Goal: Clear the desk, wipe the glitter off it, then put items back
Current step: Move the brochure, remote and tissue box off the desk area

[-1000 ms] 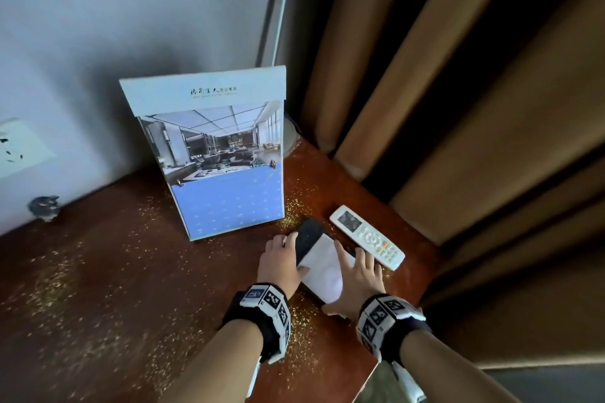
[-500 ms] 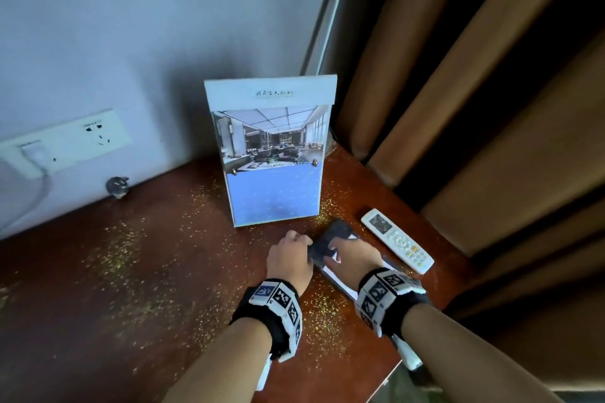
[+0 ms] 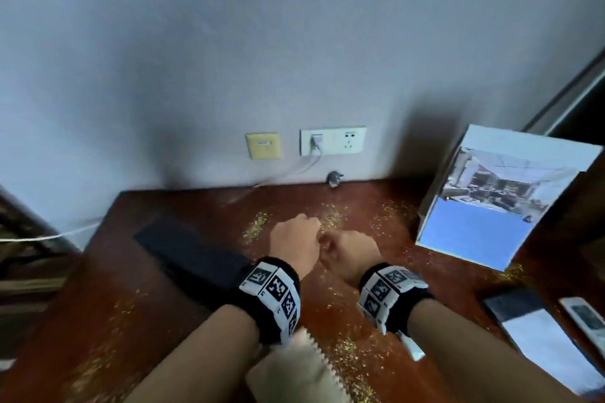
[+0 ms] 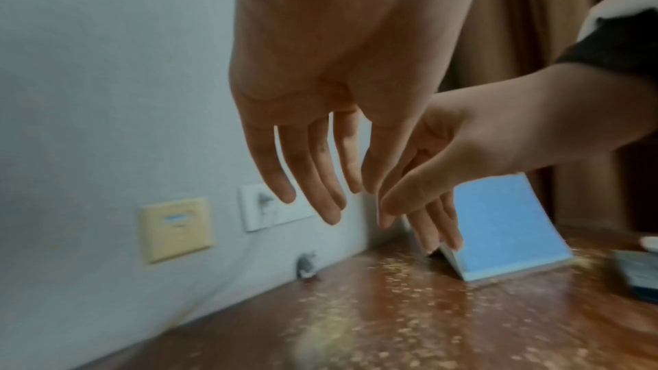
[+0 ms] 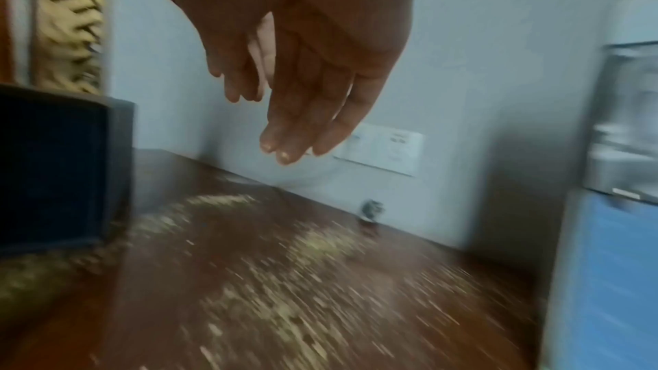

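Observation:
Gold glitter (image 3: 258,226) is strewn over the red-brown desk (image 3: 157,314). Both my hands hover close together above the desk's middle. My left hand (image 3: 296,240) hangs with straight, slightly spread fingers (image 4: 313,179) and holds nothing. Beside it, my right hand (image 3: 353,250) is also empty, its fingers (image 5: 295,128) straight and relaxed, nearly touching the left one. A beige cloth (image 3: 294,373) with a zigzag edge lies at the front, below my left forearm. The wrist views are blurred by motion.
A black box-like item (image 3: 193,255) lies to the left. A standing brochure display (image 3: 491,206) is at the right, with a dark tray holding white paper (image 3: 537,327) and a white remote (image 3: 586,317) in front of it. A small grey figurine (image 3: 334,178) stands by the wall below the sockets (image 3: 332,140).
My view has swung left. Both hands let go of the dark tray with the paper and moved left to the desk's middle, now empty.

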